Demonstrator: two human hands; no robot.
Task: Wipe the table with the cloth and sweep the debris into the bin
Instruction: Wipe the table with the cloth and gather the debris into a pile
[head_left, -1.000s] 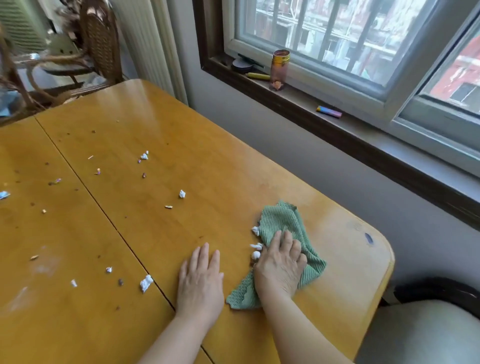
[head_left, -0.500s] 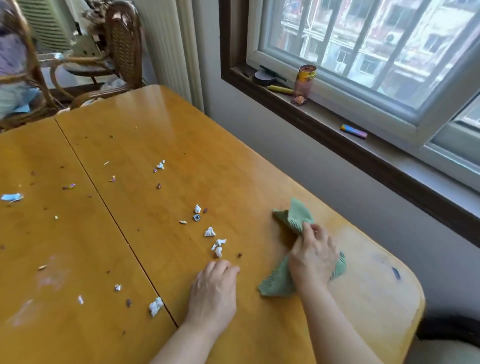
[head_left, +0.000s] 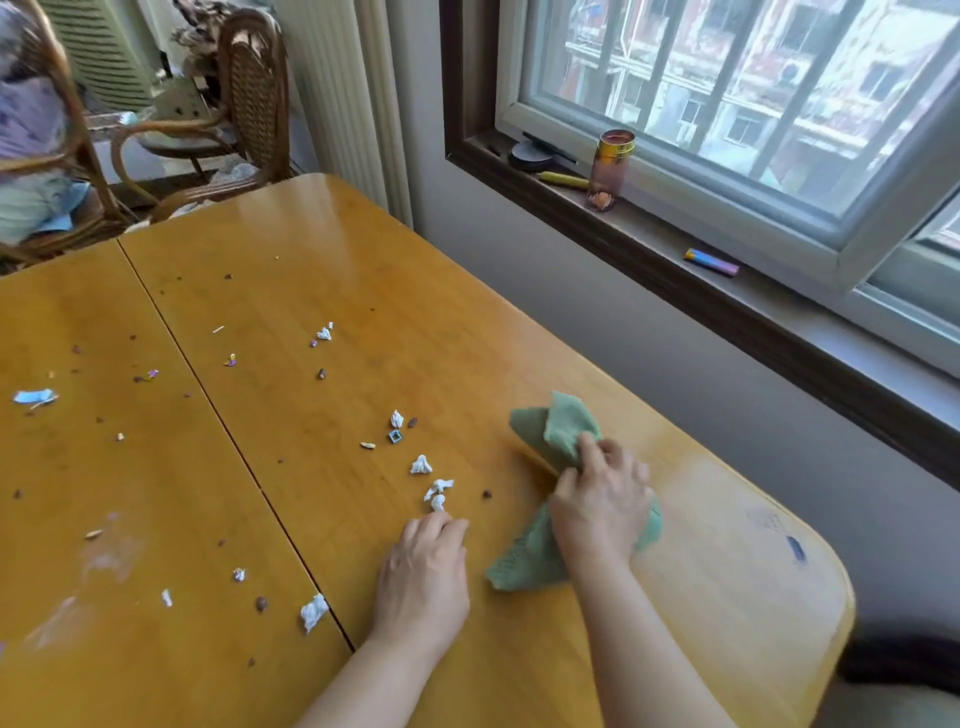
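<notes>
A green cloth (head_left: 558, 431) lies bunched on the yellow wooden table (head_left: 415, 291), near its right end. My right hand (head_left: 602, 499) presses down on the cloth and grips its middle. My left hand (head_left: 423, 577) rests on the table just left of the cloth, fingers curled, holding nothing. Small white paper scraps (head_left: 435, 488) lie right in front of its fingertips. More debris (head_left: 322, 335) of paper bits and dark crumbs is scattered across the left and middle of the table. No bin is in view.
A windowsill (head_left: 649, 234) runs along the right wall, with an amber jar (head_left: 610, 169), a yellow pen and a small blue-purple object on it. Wicker chairs (head_left: 244, 104) stand beyond the table's far end. A seam (head_left: 218, 415) runs across the tabletop.
My right hand slid the cloth to the right, leaving the white scraps exposed beside it. My left hand curled its fingers. The camera view has shifted right.
</notes>
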